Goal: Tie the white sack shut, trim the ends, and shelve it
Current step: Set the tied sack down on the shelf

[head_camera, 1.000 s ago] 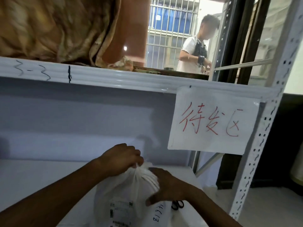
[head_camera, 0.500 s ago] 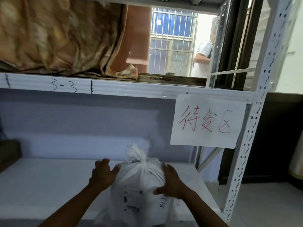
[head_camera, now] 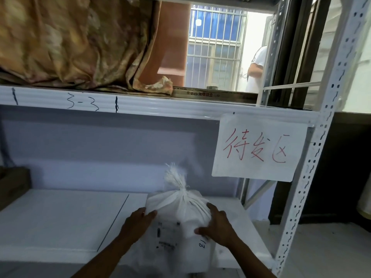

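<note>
The white sack stands upright on the white shelf board, toward its right end. Its neck is tied shut, with a frayed tuft sticking up above the knot. A printed label and handwritten digits show on its front. My left hand presses flat against the sack's left side. My right hand grips its right side, fingers spread over the cloth. Both forearms reach in from the bottom edge.
A paper sign with red writing hangs from the upper shelf beam. Brown patterned fabric fills the shelf above. The perforated upright post stands right of the sack. A wooden box sits far left. A person stands behind.
My left hand left the sack's tied neck and went to its side. Both hands have pushed the sack further onto the shelf, and the view has tilted down and back.
</note>
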